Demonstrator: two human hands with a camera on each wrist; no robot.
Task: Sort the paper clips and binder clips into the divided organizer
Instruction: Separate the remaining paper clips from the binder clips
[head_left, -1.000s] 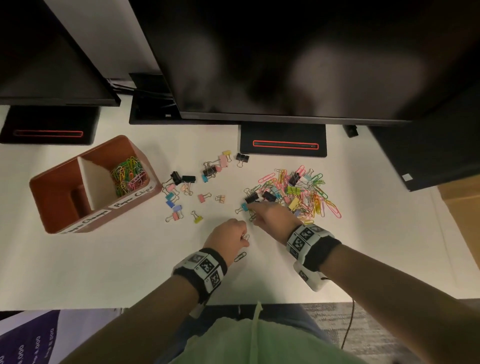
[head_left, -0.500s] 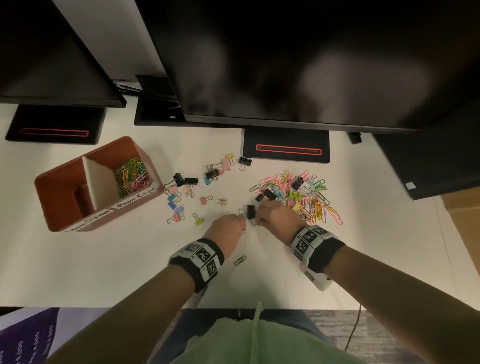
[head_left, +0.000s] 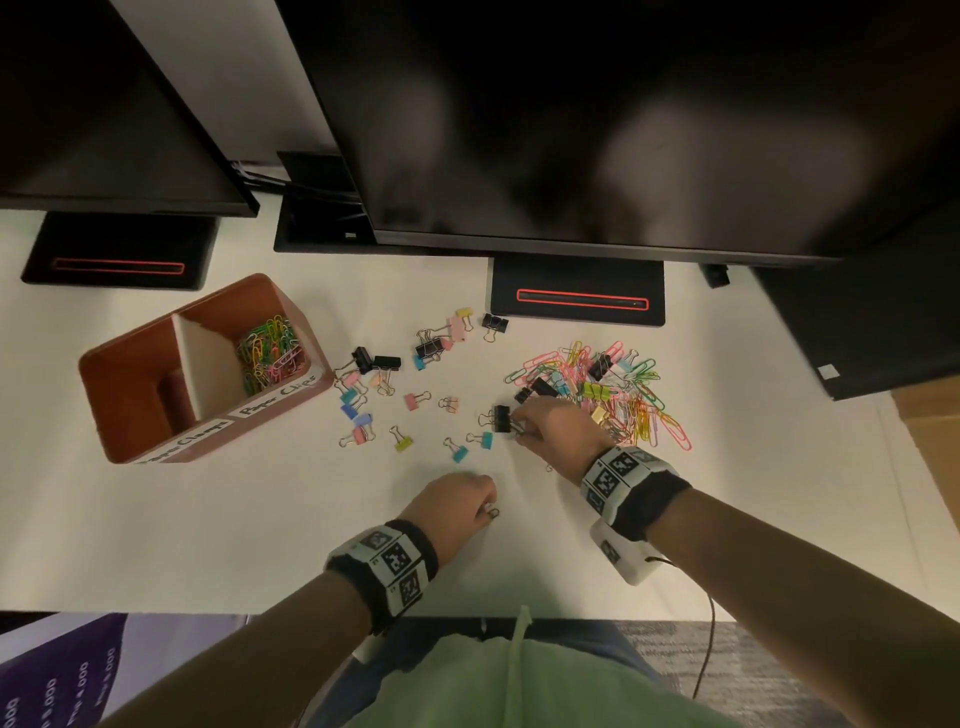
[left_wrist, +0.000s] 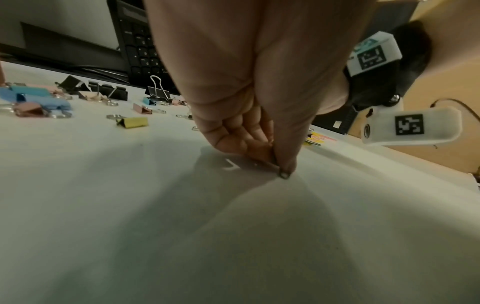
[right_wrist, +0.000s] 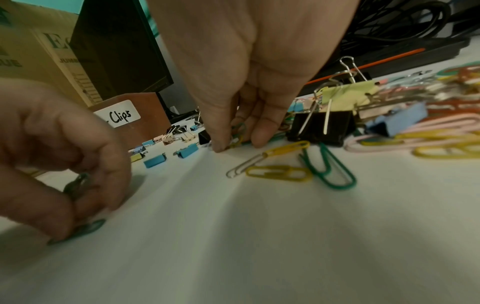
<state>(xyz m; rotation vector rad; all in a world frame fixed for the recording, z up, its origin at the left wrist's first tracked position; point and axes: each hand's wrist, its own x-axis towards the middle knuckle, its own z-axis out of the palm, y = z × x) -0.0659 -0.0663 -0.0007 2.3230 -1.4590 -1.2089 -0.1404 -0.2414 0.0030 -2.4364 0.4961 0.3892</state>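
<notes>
Since half a second ago: left hand (head_left: 457, 501) pulled back toward the body, away from the right one, and now down on a lone green paper clip (right_wrist: 87, 228) near the front of the bench (head_left: 208, 530). Right hand (head_left: 558, 428) hardly shifted, still at the left edge of the big pile. Black binder clip (head_left: 501, 418) still just left of its knuckles.

Left hand: knuckles up, fingers curled under, thumb (left_wrist: 288, 144) and fingertips pinching that green clip against the bench surface. Grip clenched on it, plus what looks like another clip tucked inside the curl in the right wrist view, too blurry to be sure.

Right hand: palm down, fingertips (right_wrist: 259, 142) and thumb tip touching the bench, grip closed around a small bunch of green and yellow paper clips. Loose yellow, silver and green clips lying just in front of it, black binder clip beside.

Brown divided organizer (head_left: 130, 374) sitting far left, well apart from both hands. Right compartment labelled "Paper Clips" holding a tangle of coloured paper clips (head_left: 267, 356). Left compartment: nothing visible inside from here, label hard to read.

Scattered binder clips (head_left: 363, 400) in pastel and black spread between organizer and hands. Mixed pile of paper clips and binder clips (head_left: 618, 400) right of the right hand. Monitors (head_left: 571, 130) overhead, their stands (head_left: 576, 296) on the bench behind.
</notes>
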